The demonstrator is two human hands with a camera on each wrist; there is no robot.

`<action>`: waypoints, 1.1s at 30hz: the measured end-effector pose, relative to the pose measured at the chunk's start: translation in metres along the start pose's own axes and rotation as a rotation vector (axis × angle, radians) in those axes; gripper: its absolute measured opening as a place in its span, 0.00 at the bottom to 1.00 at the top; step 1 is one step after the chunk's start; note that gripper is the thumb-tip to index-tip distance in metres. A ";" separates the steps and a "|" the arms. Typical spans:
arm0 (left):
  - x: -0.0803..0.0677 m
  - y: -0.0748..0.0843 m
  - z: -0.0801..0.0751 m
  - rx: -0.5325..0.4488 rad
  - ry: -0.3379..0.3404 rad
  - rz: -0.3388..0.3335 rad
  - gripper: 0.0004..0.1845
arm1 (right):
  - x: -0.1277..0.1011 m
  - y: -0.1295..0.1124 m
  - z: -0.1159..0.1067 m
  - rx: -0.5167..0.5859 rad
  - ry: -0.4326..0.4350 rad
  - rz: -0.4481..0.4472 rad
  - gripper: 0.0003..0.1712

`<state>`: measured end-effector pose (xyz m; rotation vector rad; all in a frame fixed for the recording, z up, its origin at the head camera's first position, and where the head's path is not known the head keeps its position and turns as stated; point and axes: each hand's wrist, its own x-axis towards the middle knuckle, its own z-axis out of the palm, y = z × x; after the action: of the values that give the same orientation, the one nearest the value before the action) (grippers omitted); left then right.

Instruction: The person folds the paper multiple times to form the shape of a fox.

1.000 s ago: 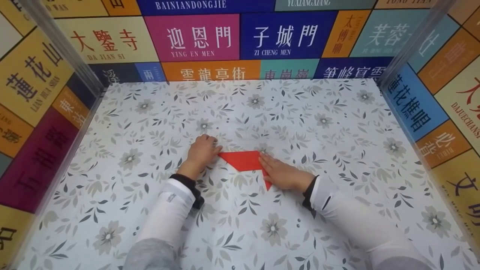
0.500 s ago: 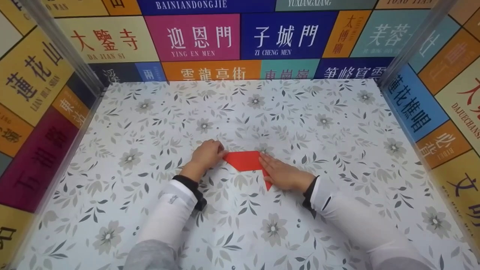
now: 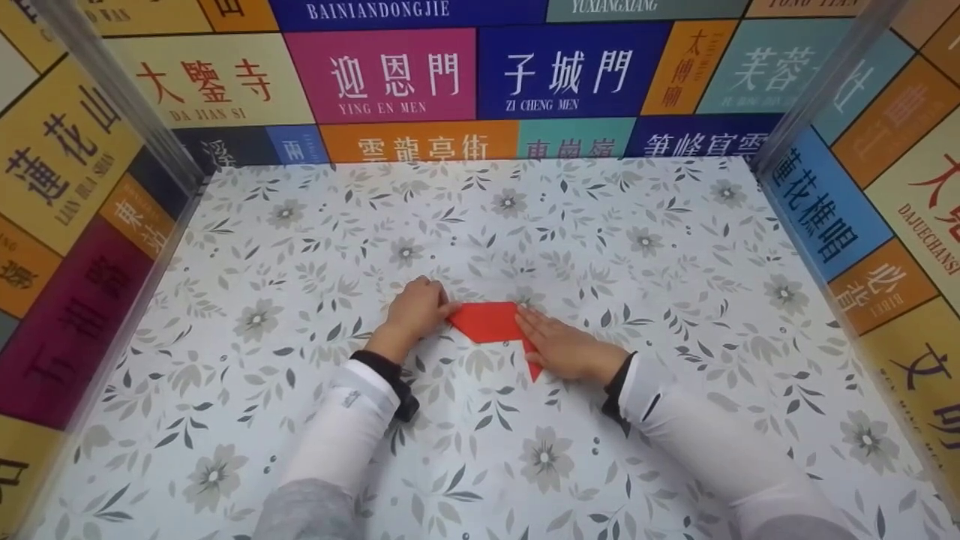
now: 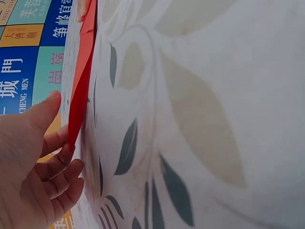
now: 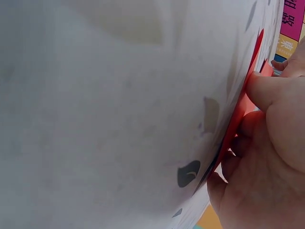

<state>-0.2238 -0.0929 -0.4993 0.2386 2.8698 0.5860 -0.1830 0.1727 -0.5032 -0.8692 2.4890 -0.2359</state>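
Observation:
A folded red paper (image 3: 489, 322) lies flat on the flowered table cover (image 3: 525, 225), near the middle. My left hand (image 3: 439, 306) sits at the paper's left tip with its fingers curled. In the left wrist view the red paper (image 4: 82, 81) stands slightly off the cover, and my left hand (image 4: 57, 143) pinches its tip between the fingers. My right hand (image 3: 536, 334) lies flat on the paper's right part, covering it down to a small red point below. Close up, the right hand (image 5: 257, 119) has its thumb (image 5: 267, 88) pressed on the red paper (image 5: 238, 119).
Walls covered in coloured panels with Chinese characters close the table on the left (image 3: 67, 225), back (image 3: 480, 75) and right (image 3: 885, 210). White sleeves with dark cuffs reach in from the near edge.
My left hand has shifted a little to the right onto the paper's left tip, which now shows shorter. The right hand has stayed pressed in place.

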 end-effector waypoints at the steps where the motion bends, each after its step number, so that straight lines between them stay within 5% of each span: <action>1: 0.000 0.001 0.001 -0.013 0.005 -0.005 0.17 | 0.000 0.000 0.000 0.002 0.000 0.002 0.40; 9: -0.005 0.007 0.001 -0.254 0.003 -0.146 0.15 | 0.000 -0.002 -0.001 0.006 -0.009 -0.005 0.40; 19: -0.009 0.019 0.003 -0.556 0.005 -0.155 0.14 | 0.000 -0.002 -0.001 0.000 0.003 0.011 0.40; 33: -0.016 0.036 0.015 -0.618 -0.094 -0.120 0.17 | 0.000 -0.003 -0.002 0.004 0.000 0.012 0.40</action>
<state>-0.2007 -0.0577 -0.4953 -0.0058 2.4417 1.3407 -0.1827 0.1707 -0.5002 -0.8521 2.4924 -0.2365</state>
